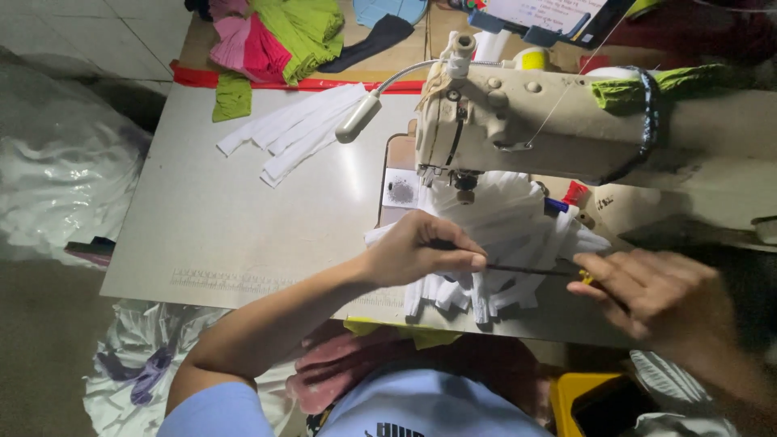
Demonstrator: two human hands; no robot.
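Note:
My left hand (421, 249) pinches one end of a thin dark rod-like tool (526, 269) over a heap of white fabric strips (506, 243) in front of the sewing machine (518, 121). My right hand (647, 287) holds the tool's other end, where a small yellow part (584, 277) shows. The tool lies level between both hands, just above the strips. What kind of tool it is cannot be made out.
A second pile of white strips (291, 129) lies at the table's back left. Pink and green cloth (275, 36) is heaped beyond a red strip. The machine's gooseneck lamp (360, 117) hangs over the table (227, 218). White bags (57, 170) sit at the left.

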